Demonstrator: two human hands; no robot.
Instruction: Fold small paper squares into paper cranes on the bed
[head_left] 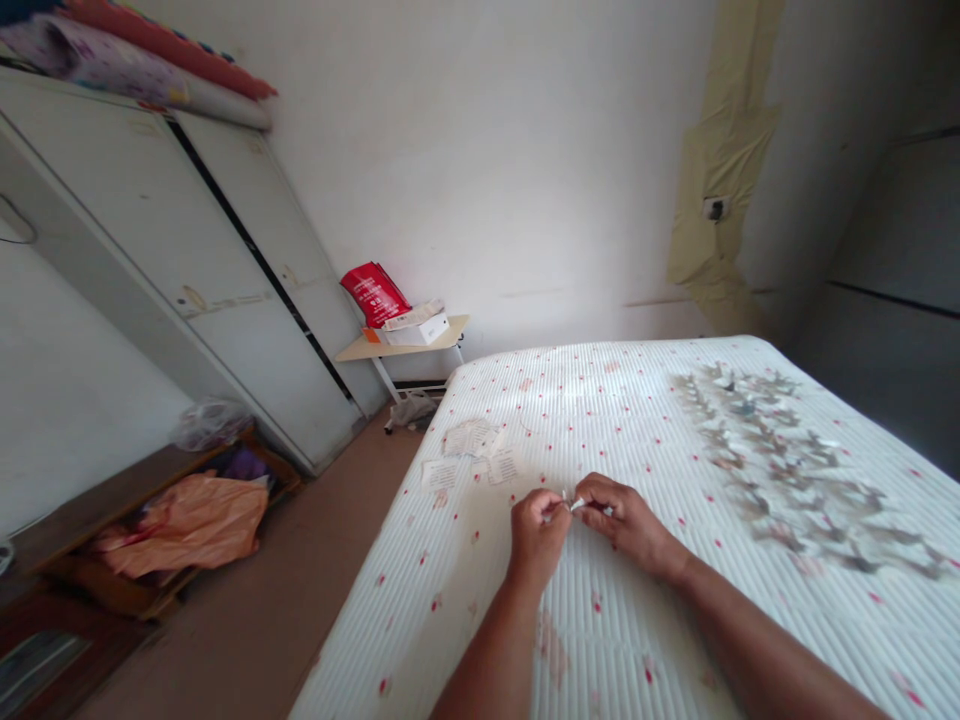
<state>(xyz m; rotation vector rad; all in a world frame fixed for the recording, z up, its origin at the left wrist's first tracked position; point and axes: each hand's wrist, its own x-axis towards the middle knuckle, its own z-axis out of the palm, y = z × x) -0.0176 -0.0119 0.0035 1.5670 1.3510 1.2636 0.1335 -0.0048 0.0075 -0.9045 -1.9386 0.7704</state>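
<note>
Over the middle of the bed, my left hand and my right hand meet fingertip to fingertip. Both are closed in a pinch on one small piece of folded white paper; most of it is hidden by the fingers. Beyond my left hand, several sheets of printed paper lie loose on the bed cover. To the right of my right hand, many small folded paper figures are spread in rough rows, too blurred for me to make out their exact shape.
The bed has a white ribbed cover with red dots. Past its far left corner stands a small table with a red bag and a white box. A wardrobe and an orange cloth are on the left.
</note>
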